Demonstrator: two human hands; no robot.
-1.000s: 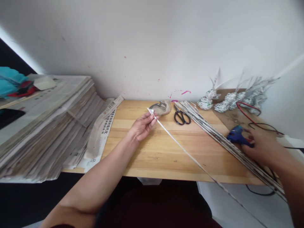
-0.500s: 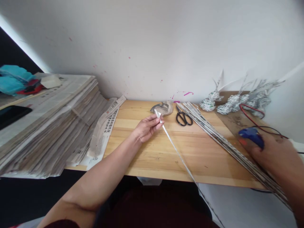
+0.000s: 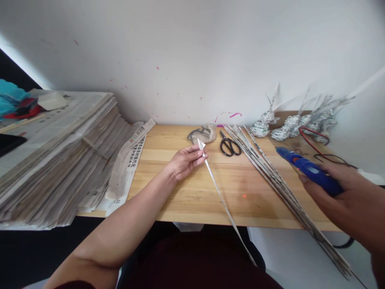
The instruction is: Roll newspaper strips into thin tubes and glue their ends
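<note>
My left hand (image 3: 189,160) pinches a thin rolled paper stick (image 3: 221,195) near its top, where a pointed paper flap sticks out above the fingers. The stick slants down to the right, past the table's front edge. On the right, my right hand (image 3: 339,192) is wrapped around a blue hot glue gun (image 3: 311,170), its nozzle pointing left over the table. Below that nozzle lies a bundle of rolled newspaper sticks (image 3: 270,176). Black-handled scissors (image 3: 230,146) rest between the bundle and my left hand.
A tall newspaper stack (image 3: 75,156) stands on the left, with loose newspaper strips (image 3: 126,168) beside it. Several woven paper figures (image 3: 261,124) sit at the back right by a red and black cord (image 3: 315,136). Behind my left hand lies a beige cloth-like bundle (image 3: 210,134).
My right hand has lifted the glue gun and brought it slightly left, nozzle now pointing left. My left hand still holds the paper stick in nearly the same place.
</note>
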